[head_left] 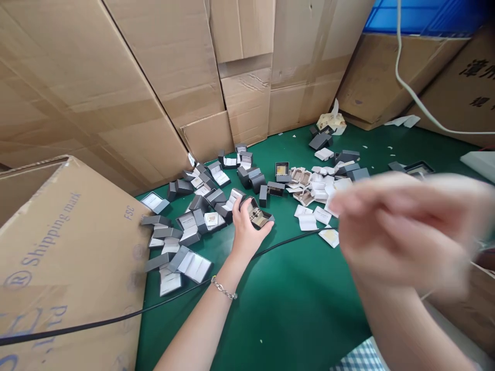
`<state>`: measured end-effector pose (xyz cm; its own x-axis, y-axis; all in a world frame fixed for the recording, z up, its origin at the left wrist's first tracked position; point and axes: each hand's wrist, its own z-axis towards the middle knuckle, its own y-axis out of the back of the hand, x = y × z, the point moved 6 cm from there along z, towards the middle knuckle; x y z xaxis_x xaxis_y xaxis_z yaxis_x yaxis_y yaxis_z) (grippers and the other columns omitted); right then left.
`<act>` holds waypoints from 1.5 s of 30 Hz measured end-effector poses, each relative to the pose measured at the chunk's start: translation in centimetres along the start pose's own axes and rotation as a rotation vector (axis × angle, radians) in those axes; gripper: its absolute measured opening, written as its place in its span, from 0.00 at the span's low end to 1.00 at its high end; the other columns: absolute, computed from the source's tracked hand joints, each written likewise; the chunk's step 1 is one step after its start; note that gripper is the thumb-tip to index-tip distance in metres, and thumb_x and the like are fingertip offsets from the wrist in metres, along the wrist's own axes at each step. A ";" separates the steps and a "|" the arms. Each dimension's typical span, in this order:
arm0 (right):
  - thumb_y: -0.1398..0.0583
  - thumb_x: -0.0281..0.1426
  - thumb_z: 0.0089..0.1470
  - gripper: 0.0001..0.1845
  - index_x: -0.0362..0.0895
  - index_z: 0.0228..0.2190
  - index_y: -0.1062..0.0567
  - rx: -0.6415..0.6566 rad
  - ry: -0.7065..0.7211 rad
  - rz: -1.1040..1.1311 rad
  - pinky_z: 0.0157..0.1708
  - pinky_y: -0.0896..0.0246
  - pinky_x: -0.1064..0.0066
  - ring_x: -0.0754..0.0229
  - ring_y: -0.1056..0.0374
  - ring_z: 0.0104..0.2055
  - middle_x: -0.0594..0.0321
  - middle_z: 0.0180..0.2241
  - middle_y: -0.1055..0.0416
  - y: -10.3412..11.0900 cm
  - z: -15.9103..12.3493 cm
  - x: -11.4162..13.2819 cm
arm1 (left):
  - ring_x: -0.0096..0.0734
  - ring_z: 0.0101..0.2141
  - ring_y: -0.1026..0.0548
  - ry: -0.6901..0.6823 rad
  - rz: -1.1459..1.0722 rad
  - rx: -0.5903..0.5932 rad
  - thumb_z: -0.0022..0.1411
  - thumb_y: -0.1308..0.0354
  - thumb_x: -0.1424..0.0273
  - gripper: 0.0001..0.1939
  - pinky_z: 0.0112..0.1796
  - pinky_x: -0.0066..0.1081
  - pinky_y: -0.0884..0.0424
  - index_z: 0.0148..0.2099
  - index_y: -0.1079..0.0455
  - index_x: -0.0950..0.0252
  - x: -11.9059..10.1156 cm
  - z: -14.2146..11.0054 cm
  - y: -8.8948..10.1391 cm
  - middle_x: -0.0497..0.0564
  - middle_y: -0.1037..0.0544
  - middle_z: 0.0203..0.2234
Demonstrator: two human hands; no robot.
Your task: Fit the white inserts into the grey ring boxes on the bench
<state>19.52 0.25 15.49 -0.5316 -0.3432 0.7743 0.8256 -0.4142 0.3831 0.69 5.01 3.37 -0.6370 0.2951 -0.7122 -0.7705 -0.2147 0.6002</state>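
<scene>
Near the middle of the green tabletop (pixel 294 309), the left hand (pixel 246 221) of the person holds a small dark grey hinged box (pixel 260 214). The thumb presses at its right end and the fingers reach around its left end, so the grip is clamped on the box, with the hand spread as wide as the box is long. This box is standing open, and its beige inside shows some small dark details, too small to tell what they are. Whether its bottom touches the tabletop cannot be told. On the left wrist there is a silver chain bracelet (pixel 224 289).

The right hand (pixel 406 232) is raised on the right side, close to the camera and strongly blurred. Its fingers look curled inward, but it cannot be told if the fingertips meet, or if something is between them. Behind it, in the view, lies a heap of white box inserts (pixel 319 188).

To the left of the held box many grey boxes with white linings (pixel 189 225) are scattered, several with open lids. One black cable (pixel 286 241) runs across the tabletop and passes by the left wrist. At the left edge stands a printed cardboard carton (pixel 96 247).
</scene>
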 end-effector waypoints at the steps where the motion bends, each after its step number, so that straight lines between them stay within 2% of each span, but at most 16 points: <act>1: 0.53 0.34 0.53 0.15 0.55 0.39 0.31 -0.039 -0.012 -0.015 0.22 0.40 0.67 0.57 0.33 0.29 0.61 0.34 0.30 -0.1 1.1 -0.7 | 0.48 0.61 0.52 0.016 -0.014 0.022 0.49 0.38 0.63 0.36 0.57 0.47 0.46 0.57 0.50 0.60 0.1 0.0 -0.1 0.61 0.52 0.59; 3: 0.50 0.31 0.49 0.13 0.51 0.37 0.29 -0.023 -0.074 -0.120 0.24 0.41 0.68 0.59 0.35 0.27 0.61 0.33 0.30 -0.8 3.3 -3.3 | 0.48 0.61 0.53 0.054 -0.040 0.051 0.50 0.38 0.61 0.37 0.56 0.48 0.45 0.58 0.51 0.59 0.2 -0.1 -0.1 0.60 0.56 0.60; 5: 0.48 0.31 0.47 0.15 0.49 0.37 0.27 0.135 -0.175 -0.336 0.25 0.43 0.68 0.60 0.37 0.25 0.61 0.29 0.30 -2.0 4.8 -6.7 | 0.49 0.62 0.54 0.088 -0.073 0.065 0.50 0.38 0.59 0.37 0.55 0.48 0.43 0.58 0.51 0.57 0.4 -0.1 -0.2 0.59 0.57 0.61; 8: 0.49 0.34 0.49 0.19 0.48 0.43 0.28 0.360 -0.338 -0.579 0.24 0.48 0.69 0.58 0.37 0.26 0.59 0.26 0.29 -3.2 4.7 -10.8 | 0.48 0.62 0.54 0.121 -0.150 0.093 0.50 0.38 0.56 0.38 0.55 0.46 0.41 0.59 0.52 0.56 0.8 -0.1 -0.4 0.58 0.58 0.61; 12: 0.52 0.36 0.53 0.18 0.45 0.36 0.25 0.472 -0.381 -0.772 0.23 0.52 0.70 0.56 0.35 0.30 0.55 0.29 0.27 -4.0 3.4 -11.5 | 0.48 0.61 0.51 0.146 -0.249 0.112 0.48 0.37 0.55 0.41 0.55 0.46 0.40 0.60 0.52 0.54 1.3 0.0 -0.7 0.56 0.58 0.62; 15: 0.53 0.37 0.54 0.20 0.45 0.30 0.23 0.412 -0.343 -0.818 0.23 0.53 0.70 0.55 0.36 0.29 0.55 0.27 0.27 -3.7 3.4 -10.7 | 0.49 0.60 0.48 0.168 -0.305 0.120 0.48 0.37 0.56 0.41 0.54 0.45 0.38 0.60 0.52 0.54 1.7 0.0 -0.8 0.56 0.57 0.62; 19: 0.52 0.40 0.55 0.21 0.46 0.35 0.23 0.310 -0.315 -0.794 0.23 0.52 0.69 0.53 0.35 0.29 0.55 0.26 0.26 -3.0 3.8 -10.7 | 0.49 0.60 0.47 0.196 -0.336 0.134 0.48 0.37 0.56 0.41 0.53 0.44 0.37 0.60 0.52 0.54 1.8 0.0 -0.9 0.56 0.55 0.62; 23: 0.51 0.39 0.54 0.20 0.47 0.36 0.22 0.327 -0.365 -0.682 0.24 0.47 0.68 0.54 0.34 0.28 0.57 0.25 0.26 -3.4 3.5 -11.9 | 0.49 0.60 0.49 0.210 -0.319 0.143 0.48 0.37 0.55 0.41 0.54 0.45 0.38 0.60 0.52 0.54 1.7 0.0 -0.8 0.55 0.55 0.62; 25: 0.51 0.37 0.54 0.19 0.45 0.34 0.22 0.306 -0.315 -0.661 0.26 0.44 0.68 0.54 0.33 0.29 0.56 0.27 0.25 -3.7 3.5 -11.9 | 0.50 0.60 0.49 0.210 -0.313 0.142 0.47 0.37 0.55 0.42 0.53 0.46 0.37 0.60 0.53 0.54 1.5 0.0 -0.7 0.56 0.58 0.62; 29: 0.49 0.35 0.54 0.17 0.43 0.33 0.22 0.020 -0.102 -0.519 0.35 0.39 0.65 0.55 0.31 0.34 0.55 0.38 0.25 -2.7 3.8 -10.0 | 0.52 0.60 0.48 0.216 -0.318 0.142 0.45 0.36 0.54 0.45 0.51 0.46 0.35 0.60 0.54 0.52 1.4 0.0 -0.6 0.55 0.64 0.63; 31: 0.47 0.36 0.52 0.16 0.43 0.33 0.22 -0.063 -0.103 -0.353 0.35 0.37 0.65 0.57 0.31 0.33 0.55 0.38 0.25 -2.3 3.8 -9.3 | 0.52 0.59 0.47 0.211 -0.335 0.157 0.44 0.35 0.54 0.45 0.51 0.45 0.34 0.60 0.55 0.52 1.3 0.0 -0.7 0.55 0.64 0.63; 33: 0.43 0.37 0.49 0.14 0.43 0.32 0.22 0.013 -0.214 -0.155 0.33 0.36 0.66 0.58 0.30 0.32 0.57 0.35 0.24 -3.2 3.4 -9.3 | 0.51 0.59 0.46 0.198 -0.345 0.187 0.43 0.35 0.54 0.46 0.51 0.44 0.34 0.60 0.54 0.52 1.3 0.0 -0.8 0.55 0.63 0.63; 35: 0.41 0.36 0.46 0.13 0.43 0.32 0.22 0.210 -0.334 0.004 0.31 0.35 0.68 0.58 0.30 0.31 0.59 0.32 0.24 -5.2 2.6 -9.4 | 0.50 0.58 0.45 0.182 -0.343 0.223 0.42 0.34 0.54 0.46 0.51 0.43 0.33 0.59 0.53 0.52 1.3 -0.1 -1.1 0.54 0.63 0.63; 37: 0.41 0.35 0.45 0.12 0.44 0.31 0.21 0.416 -0.369 0.083 0.32 0.35 0.69 0.59 0.30 0.32 0.60 0.31 0.24 -7.5 1.6 -9.3 | 0.49 0.58 0.43 0.171 -0.339 0.249 0.42 0.33 0.55 0.46 0.50 0.42 0.33 0.59 0.52 0.53 1.3 -0.2 -1.3 0.54 0.62 0.63; 39: 0.42 0.34 0.45 0.11 0.44 0.31 0.22 0.547 -0.351 0.103 0.33 0.35 0.69 0.59 0.30 0.32 0.61 0.32 0.24 -9.1 0.6 -9.1 | 0.48 0.57 0.42 0.164 -0.341 0.265 0.41 0.33 0.55 0.47 0.50 0.42 0.32 0.60 0.53 0.53 1.4 -0.3 -1.4 0.55 0.61 0.63; 45: 0.43 0.33 0.47 0.13 0.45 0.34 0.22 0.668 -0.329 0.057 0.35 0.35 0.70 0.61 0.30 0.32 0.62 0.35 0.24 -11.1 -0.6 -9.7 | 0.48 0.57 0.42 0.151 -0.357 0.285 0.42 0.33 0.55 0.47 0.49 0.42 0.32 0.61 0.53 0.53 1.3 -0.3 -1.5 0.54 0.61 0.63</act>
<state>15.42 7.60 3.43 -0.4870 -0.0357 0.8727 0.8451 0.2332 0.4811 1.01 5.48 1.41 -0.3464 0.1608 -0.9242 -0.9178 0.1455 0.3693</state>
